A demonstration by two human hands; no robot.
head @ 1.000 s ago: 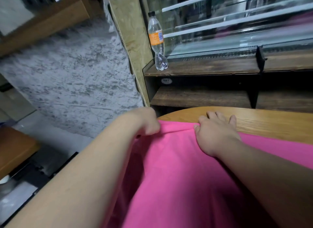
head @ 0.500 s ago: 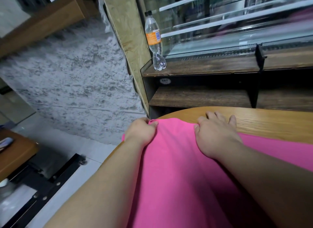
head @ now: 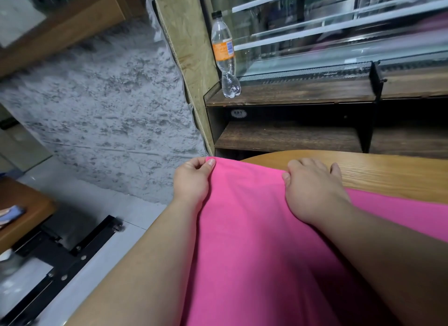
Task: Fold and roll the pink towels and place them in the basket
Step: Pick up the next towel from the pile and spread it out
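A pink towel (head: 254, 228) lies spread over the round wooden table (head: 388, 173) and fills the lower middle of the view. My left hand (head: 194, 180) pinches its far left corner at the table's edge, thumb on top. My right hand (head: 312, 190) grips the towel's far edge further right, with its fingers curled over the cloth and resting on the wood. Both forearms reach across the towel. No basket is in view.
Behind the table stands a dark wooden shelf unit (head: 291, 136) under a glass display case. A clear plastic bottle (head: 225, 56) with an orange label stands on its top left. A rough grey wall (head: 104, 107) and tiled floor lie to the left.
My left hand has drawn the towel's corner leftward and spread it flat at the table's edge; its thumb now shows on top. My right hand has stayed in place.
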